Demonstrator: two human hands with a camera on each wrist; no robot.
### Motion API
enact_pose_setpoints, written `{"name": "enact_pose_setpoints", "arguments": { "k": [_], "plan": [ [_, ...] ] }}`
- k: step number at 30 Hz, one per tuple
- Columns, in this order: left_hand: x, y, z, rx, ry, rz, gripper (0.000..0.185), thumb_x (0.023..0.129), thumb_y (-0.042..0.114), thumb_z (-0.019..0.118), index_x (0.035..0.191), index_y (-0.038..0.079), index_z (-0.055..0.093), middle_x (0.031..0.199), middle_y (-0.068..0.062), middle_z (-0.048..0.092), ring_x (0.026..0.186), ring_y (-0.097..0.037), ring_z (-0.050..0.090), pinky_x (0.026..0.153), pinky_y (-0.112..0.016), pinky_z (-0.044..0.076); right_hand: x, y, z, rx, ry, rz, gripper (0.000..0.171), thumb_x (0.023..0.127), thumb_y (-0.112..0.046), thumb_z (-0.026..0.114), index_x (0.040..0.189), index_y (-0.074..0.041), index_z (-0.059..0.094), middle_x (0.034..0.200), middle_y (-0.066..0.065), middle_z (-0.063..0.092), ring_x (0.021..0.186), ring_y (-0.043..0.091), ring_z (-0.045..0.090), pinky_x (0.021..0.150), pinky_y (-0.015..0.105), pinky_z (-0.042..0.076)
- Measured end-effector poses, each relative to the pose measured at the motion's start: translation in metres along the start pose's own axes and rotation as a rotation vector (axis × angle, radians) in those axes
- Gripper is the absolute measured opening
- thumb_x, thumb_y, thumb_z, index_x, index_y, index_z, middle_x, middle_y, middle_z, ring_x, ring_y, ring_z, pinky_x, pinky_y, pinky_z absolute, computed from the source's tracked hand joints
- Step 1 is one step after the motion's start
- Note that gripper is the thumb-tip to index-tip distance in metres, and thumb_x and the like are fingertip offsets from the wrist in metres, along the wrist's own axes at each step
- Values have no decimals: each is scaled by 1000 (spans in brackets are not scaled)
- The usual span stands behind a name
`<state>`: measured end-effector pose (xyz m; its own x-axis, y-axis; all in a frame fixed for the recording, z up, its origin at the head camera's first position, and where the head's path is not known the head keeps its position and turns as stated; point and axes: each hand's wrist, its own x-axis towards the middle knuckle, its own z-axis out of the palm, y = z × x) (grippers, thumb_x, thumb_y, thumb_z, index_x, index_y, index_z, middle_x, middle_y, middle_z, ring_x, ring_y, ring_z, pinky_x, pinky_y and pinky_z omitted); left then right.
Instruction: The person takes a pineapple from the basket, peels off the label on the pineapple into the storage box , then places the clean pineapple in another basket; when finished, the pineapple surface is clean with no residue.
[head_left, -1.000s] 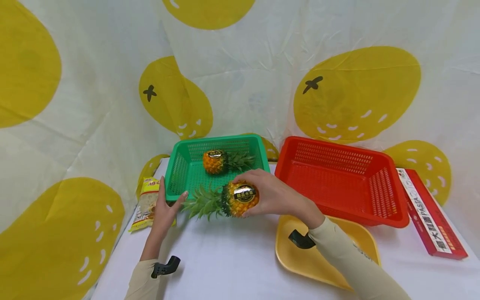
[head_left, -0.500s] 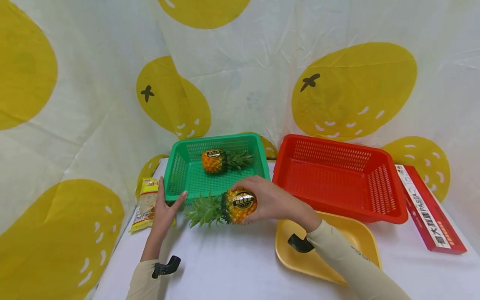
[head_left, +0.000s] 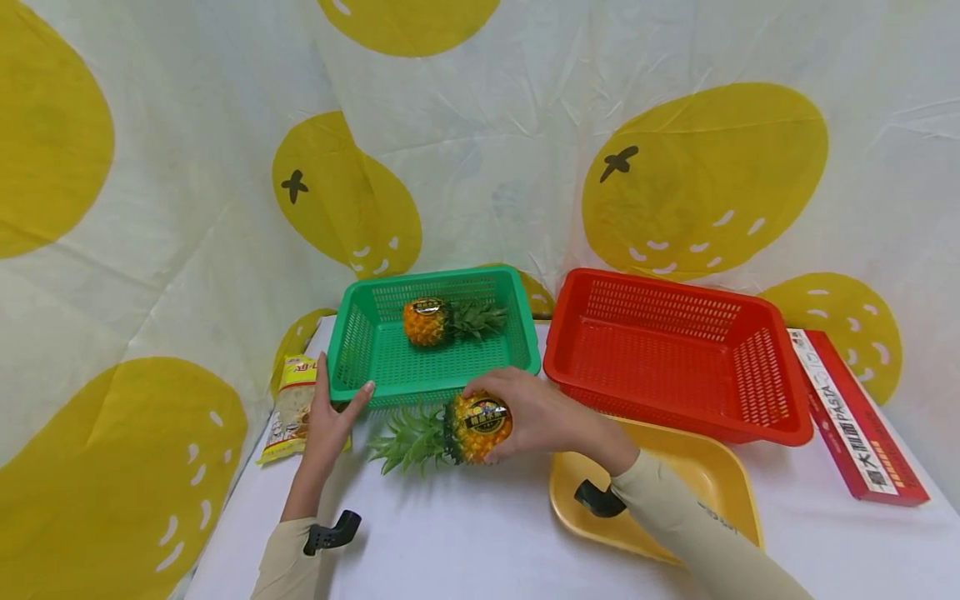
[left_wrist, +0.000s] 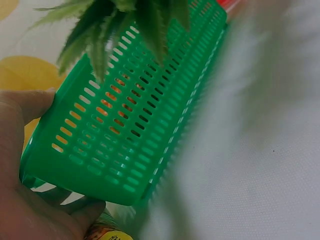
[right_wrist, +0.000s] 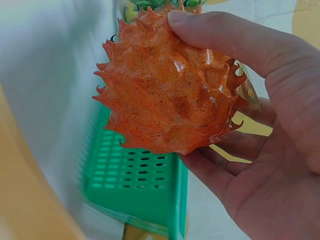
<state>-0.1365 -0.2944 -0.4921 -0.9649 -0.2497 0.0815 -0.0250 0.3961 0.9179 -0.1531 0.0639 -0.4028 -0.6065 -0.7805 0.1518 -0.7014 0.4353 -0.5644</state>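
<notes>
Just before green basket (head_left: pixel 433 367): right hand (head_left: pixel 536 414) grips pineapple (head_left: pixel 477 427); left hand (head_left: pixel 327 421) clasps near-left corner. Lift clear of rim, keep crown level.

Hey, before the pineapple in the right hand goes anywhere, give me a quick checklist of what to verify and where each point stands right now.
1. Right hand grips the orange plastic pineapple by its body: ok.
2. Left hand holds the near left corner of the green slotted plastic basket: ok.
3. Free floor space in the green basket beside the second pineapple lying at its back: ok.
4. Red slotted plastic basket has room: ok.
5. Held pineapple clear of the white tabletop: cannot tell.
6. Leafy crown clear of the green basket's front wall: cannot tell.
</notes>
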Motion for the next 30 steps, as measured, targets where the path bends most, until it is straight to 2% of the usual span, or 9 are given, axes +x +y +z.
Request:
{"name": "enact_pose_setpoints", "arguments": {
  "k": [15,30],
  "plan": [
    [1,-1,-1,6,-7,9,105,100,43,74,171,31,-3,176,-1,1,160,-24,3,126,-57,9,0,9,26,-11,-54,5,75,74,-32,99,139,-16,64,132,0,64,122,23,55,98,40,53],
    [-1,0,-1,0,-8,7,106,100,42,74,171,31,-3,176,0,0,160,-25,2,126,-58,10,-1,16,36,6,-78,32,75,75,-33,99,139,-17,63,131,1,64,120,21,56,98,40,53]
  ]
}}
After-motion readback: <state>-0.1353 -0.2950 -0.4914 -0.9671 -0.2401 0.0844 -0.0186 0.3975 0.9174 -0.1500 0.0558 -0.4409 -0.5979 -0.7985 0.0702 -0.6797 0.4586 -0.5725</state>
